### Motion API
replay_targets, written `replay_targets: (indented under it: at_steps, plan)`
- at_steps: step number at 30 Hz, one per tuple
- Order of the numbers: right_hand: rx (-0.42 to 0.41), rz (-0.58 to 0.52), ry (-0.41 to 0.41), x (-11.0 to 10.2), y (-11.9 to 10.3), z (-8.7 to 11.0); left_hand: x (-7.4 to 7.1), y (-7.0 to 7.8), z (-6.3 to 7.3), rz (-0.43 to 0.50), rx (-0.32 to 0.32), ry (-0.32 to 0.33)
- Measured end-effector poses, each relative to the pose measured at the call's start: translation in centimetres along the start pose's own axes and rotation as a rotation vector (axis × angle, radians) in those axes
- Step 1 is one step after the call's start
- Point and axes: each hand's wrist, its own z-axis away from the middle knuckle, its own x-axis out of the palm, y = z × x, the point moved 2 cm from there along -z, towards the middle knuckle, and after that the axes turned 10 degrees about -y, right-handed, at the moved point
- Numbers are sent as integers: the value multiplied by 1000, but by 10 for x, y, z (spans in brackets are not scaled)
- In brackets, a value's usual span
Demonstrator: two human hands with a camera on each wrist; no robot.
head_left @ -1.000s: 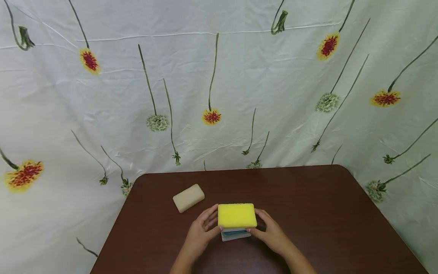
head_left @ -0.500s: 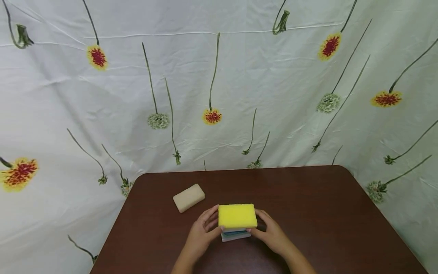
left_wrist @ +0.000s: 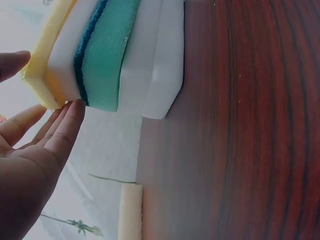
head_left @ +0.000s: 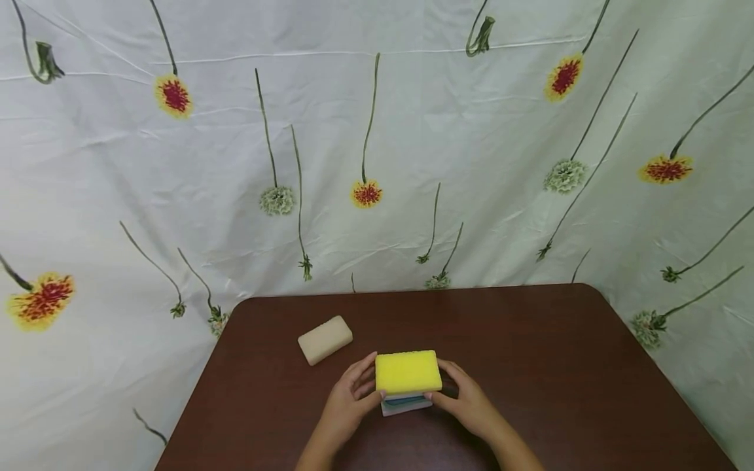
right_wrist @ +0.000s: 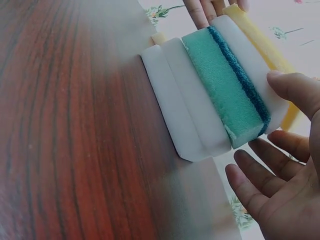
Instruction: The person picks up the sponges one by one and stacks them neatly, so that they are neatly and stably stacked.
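Observation:
Between the two hands in the head view stands a stack topped by a yellow sponge [head_left: 408, 371]. Under it, the right wrist view shows a white sponge [right_wrist: 245, 55], a green sponge [right_wrist: 220, 90] with a dark teal scouring layer facing up, and two white blocks [right_wrist: 182, 107] at the bottom, on the table. My left hand [head_left: 346, 400] holds the yellow sponge's left end, thumb at the front corner and fingers toward the back. At the opposite end, my right hand [head_left: 469, 402] holds it likewise, its thumb [right_wrist: 292, 87] at the yellow and upper white edges, lower fingers spread beside the stack.
A cream sponge [head_left: 325, 340] lies apart at the back left of the dark brown table [head_left: 530, 347]. Behind the table's far edge hangs a white cloth [head_left: 412, 131] printed with flowers.

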Motion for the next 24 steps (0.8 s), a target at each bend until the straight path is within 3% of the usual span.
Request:
replay_targets:
  at_steps: [5, 14, 24]
  plan:
    - [-12, -50, -14, 0, 0, 0, -1, -1, -1, -14, -2, -4]
    - [-85, -52, 39, 0, -2, 0, -1, -1, -2, -24, -8, -6]
    - [-68, -60, 43, 2, -1, -1, -2, -1, -1, -23, -8, -10]
